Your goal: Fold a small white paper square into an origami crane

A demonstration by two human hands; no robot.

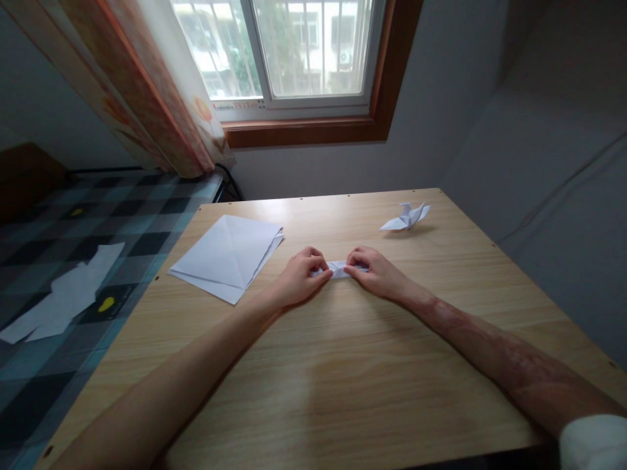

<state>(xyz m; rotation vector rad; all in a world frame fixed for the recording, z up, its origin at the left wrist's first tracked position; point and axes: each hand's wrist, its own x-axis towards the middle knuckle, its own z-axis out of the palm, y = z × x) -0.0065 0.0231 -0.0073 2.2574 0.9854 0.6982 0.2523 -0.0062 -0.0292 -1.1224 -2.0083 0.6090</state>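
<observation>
Between my two hands is a small piece of folded white paper, narrow and creased, low over the wooden table. My left hand pinches its left end between thumb and fingers. On the right end, my right hand is closed in the same way. Only the paper's middle shows, as the fingers cover both ends. Beyond my right hand stands a finished white paper crane. Left of my left hand lies a stack of square white paper sheets with crossing crease lines.
A bed with a dark checked cover adjoins the table's left side, with white paper scraps on it. Behind the table are a window and an orange floral curtain. A wall runs along the right.
</observation>
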